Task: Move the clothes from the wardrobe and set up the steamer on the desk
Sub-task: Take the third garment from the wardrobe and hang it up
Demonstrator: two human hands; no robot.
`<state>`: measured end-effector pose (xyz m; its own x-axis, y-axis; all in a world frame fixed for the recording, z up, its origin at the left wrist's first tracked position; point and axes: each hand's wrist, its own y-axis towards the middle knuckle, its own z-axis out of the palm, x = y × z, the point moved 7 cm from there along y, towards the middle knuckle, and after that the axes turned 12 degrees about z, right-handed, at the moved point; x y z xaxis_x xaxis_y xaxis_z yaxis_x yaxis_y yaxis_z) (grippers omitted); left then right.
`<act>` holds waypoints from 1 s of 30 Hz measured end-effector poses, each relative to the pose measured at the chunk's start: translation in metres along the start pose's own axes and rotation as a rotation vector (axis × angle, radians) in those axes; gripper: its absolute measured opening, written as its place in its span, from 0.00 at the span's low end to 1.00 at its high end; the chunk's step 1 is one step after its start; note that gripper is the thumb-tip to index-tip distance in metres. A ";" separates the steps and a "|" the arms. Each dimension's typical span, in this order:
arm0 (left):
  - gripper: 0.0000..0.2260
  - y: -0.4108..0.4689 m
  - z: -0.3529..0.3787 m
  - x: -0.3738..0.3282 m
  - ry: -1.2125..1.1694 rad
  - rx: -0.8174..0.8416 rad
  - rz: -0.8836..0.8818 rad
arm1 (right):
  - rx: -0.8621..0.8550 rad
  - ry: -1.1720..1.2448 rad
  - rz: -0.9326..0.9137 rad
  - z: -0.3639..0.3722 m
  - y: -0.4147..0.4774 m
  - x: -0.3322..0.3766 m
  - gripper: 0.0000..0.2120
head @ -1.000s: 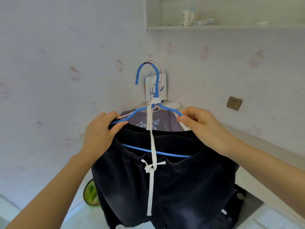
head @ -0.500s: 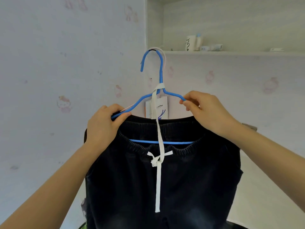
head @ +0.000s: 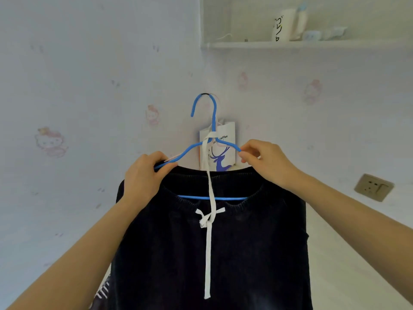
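Fingers (head: 156, 156) of the left hand (head: 143, 177) and right hand (head: 268, 162) pinch the shoulders of the blue hanger (head: 215, 115), with the black drawstring pants (head: 257, 253) hanging below them. Tilting the hanger could let the pants slide off its bar, and the white drawstring (head: 207, 253), looped over the hanger's neck between the fingers, may snag.

A home bedroom: cartoon wallpaper (head: 50, 142), wall shelf (head: 312, 44), hanger (head: 204, 121).
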<state>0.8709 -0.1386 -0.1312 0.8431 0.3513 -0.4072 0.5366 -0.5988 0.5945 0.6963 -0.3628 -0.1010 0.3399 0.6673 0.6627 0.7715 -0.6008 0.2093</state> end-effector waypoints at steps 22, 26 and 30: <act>0.08 0.031 0.163 0.144 -0.001 0.261 -0.236 | 0.311 -0.182 0.180 0.133 0.100 -0.179 0.14; 0.07 0.036 0.181 0.156 -0.042 0.284 -0.261 | 0.376 -0.184 0.219 0.147 0.117 -0.190 0.08; 0.07 0.049 0.192 0.165 -0.073 0.304 -0.270 | 0.408 -0.211 0.189 0.152 0.138 -0.192 0.03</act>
<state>1.0299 -0.2487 -0.3026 0.6626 0.4798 -0.5752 0.6945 -0.6810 0.2320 0.8198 -0.5071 -0.3086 0.5630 0.6630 0.4934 0.8191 -0.5269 -0.2267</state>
